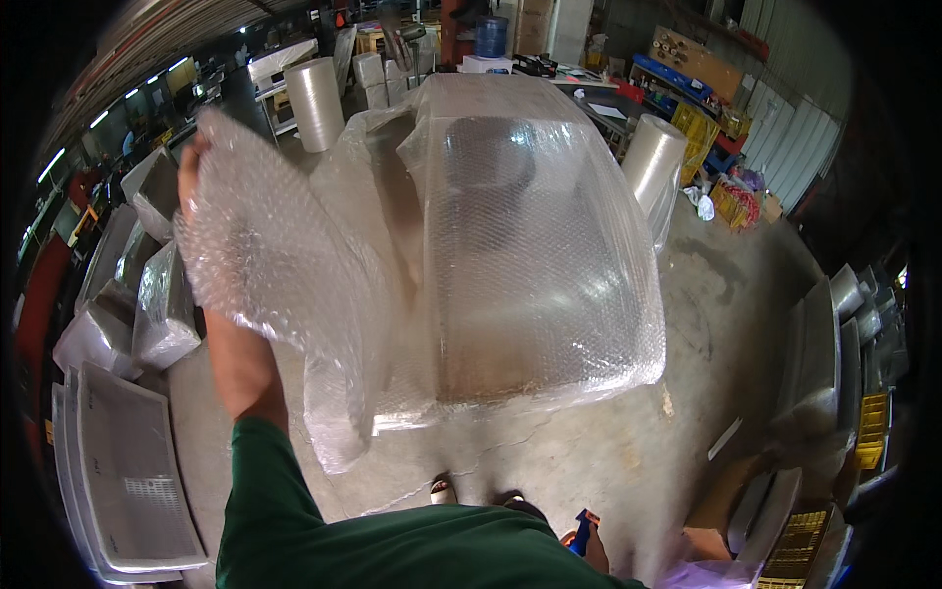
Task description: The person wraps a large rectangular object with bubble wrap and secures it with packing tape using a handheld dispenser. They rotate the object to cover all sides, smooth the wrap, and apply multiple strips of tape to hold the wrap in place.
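My left hand is raised at the left, closed on the edge of a loose sheet of clear bubble wrap. Part of that hand and its forearm lies behind the sheet. The sheet hangs from it toward a large, long item with a glossy front, standing on the floor and covered in bubble wrap. Low beside my green shirt, my right hand grips a blue hand tool with an orange tip; its exact kind does not show clearly.
Two bubble wrap rolls, a left one and a right one, stand behind the item. White basins and plastic-wrapped pieces line the left. On the right are more stacked pieces and yellow crates.
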Demonstrator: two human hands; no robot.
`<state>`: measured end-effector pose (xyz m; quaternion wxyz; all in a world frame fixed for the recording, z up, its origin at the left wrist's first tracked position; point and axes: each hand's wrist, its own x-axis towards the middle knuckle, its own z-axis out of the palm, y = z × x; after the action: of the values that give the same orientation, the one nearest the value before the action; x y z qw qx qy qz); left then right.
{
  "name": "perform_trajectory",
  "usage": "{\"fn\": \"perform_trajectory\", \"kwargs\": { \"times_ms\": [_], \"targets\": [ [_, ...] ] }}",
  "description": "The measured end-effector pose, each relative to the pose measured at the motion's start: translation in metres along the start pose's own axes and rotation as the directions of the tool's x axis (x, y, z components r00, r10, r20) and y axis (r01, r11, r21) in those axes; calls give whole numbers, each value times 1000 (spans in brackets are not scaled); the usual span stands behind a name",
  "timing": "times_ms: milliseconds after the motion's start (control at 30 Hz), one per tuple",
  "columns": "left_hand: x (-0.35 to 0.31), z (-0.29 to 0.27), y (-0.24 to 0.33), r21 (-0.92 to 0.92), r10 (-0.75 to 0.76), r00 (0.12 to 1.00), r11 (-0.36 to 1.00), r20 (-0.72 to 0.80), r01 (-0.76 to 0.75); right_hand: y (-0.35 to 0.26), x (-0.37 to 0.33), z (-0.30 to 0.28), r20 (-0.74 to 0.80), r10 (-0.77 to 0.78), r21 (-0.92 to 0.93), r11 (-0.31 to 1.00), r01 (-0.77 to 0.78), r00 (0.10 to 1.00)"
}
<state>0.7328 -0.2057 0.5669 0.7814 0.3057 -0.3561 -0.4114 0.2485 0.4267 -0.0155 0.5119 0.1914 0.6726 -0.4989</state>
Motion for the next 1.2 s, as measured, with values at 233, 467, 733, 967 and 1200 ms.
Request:
{"fn": "perform_trajectory", "kwargs": {
  "times_ms": [233,467,733,967,1200],
  "targets": [
    [-134,253,-37,-102,485,713,855,506,-509,-50,45,-2,23,6,-118,993,-4,1000],
    [-346,209,-225,381,-401,109,702,910,-602,-134,121,-62,-37,35,-300,953,-44,999],
    [-255,297,-157,906,-839,348,358,419,-226,-312,230,-208,-285,-173,-697,712,-80,943],
    [-129,372,-256,872,-184,881,-152,437,-464,-591,313,-72,11,-444,-627,695,352,896],
    [-30,369,-379,892,-126,992,-450,-25,-35,-738,369,17,296,-540,-652,488,580,788]
  ]
}}
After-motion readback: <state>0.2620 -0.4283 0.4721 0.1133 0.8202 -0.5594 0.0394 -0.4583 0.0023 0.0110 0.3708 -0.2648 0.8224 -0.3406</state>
